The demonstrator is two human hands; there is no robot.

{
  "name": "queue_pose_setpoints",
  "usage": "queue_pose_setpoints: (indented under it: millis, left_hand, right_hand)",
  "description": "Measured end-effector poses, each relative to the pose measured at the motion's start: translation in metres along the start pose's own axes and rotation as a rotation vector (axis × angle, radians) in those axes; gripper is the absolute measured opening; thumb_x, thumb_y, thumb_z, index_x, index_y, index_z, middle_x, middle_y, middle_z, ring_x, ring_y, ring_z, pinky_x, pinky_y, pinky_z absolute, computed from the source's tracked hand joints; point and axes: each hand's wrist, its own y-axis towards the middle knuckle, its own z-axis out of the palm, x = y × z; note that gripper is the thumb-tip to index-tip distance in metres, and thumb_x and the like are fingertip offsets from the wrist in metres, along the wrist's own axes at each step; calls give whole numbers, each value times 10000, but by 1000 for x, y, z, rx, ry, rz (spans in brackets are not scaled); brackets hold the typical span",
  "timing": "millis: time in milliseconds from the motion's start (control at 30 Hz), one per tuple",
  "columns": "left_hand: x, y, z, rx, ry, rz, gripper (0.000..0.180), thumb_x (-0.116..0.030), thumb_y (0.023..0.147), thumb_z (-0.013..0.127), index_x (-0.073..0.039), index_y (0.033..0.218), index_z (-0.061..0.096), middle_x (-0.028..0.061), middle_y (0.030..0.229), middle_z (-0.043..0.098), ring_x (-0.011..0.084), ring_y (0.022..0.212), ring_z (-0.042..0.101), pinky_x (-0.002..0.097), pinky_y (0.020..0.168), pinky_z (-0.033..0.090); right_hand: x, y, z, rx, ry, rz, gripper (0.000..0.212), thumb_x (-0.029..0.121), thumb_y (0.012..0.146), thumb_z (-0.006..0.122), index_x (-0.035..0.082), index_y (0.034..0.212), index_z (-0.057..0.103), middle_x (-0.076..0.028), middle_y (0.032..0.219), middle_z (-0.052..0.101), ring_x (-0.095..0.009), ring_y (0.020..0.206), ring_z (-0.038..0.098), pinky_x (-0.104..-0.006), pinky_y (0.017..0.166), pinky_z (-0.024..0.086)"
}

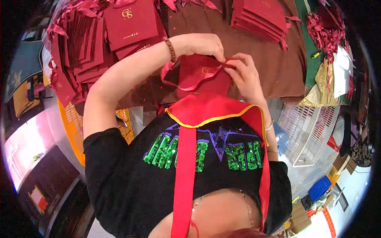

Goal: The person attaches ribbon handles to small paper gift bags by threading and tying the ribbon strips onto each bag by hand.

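A dark red paper gift bag [189,71] with a gold emblem lies flat on the brown cloth in front of me. A shiny red ribbon [191,86] loops across its face and out past its left side. My left hand [207,45] reaches over the bag from the far left, its fingers closed in a pinch on the ribbon near the bag's right edge. Close beside it, my right hand [245,75] pinches the ribbon at the same corner between thumb and fingers. The exact spot between the fingertips is small and partly hidden.
Stacked red bags [81,47] crowd the left, with more bags [131,23] beside them and another pile [260,18] at the far right. Loose ribbons [327,31] hang by the table's right end. An orange crate [71,123] and a white crate [309,135] stand below the brown-covered table [278,71].
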Motion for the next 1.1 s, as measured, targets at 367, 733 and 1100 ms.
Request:
queue_pose_setpoints:
  millis: [367,733,1100]
  left_hand:
    - [16,22,11,-474,-72,-106,174,-158,732,586,-4,747,667,40,640,605,96,618,503,270,574,403]
    - [29,-55,8,-893,741,-83,243,-287,845,534,-58,926,547,158,757,622,344,734,616,442,608,492]
    - [67,-52,53,-1094,892,15,284,-82,806,559,-85,1086,516,106,824,580,284,696,580,346,643,489]
  right_hand:
    - [-7,1,-3,94,98,51,155,79,815,616,-25,927,591,-118,1097,484,-173,897,541,-252,741,441]
    - [-23,11,-16,67,100,300,266,80,819,577,9,1074,559,-122,1012,581,-216,959,569,-305,809,449]
    - [-14,45,29,-5,-254,-189,165,121,807,586,12,929,605,-154,865,574,-333,836,558,-390,733,449]
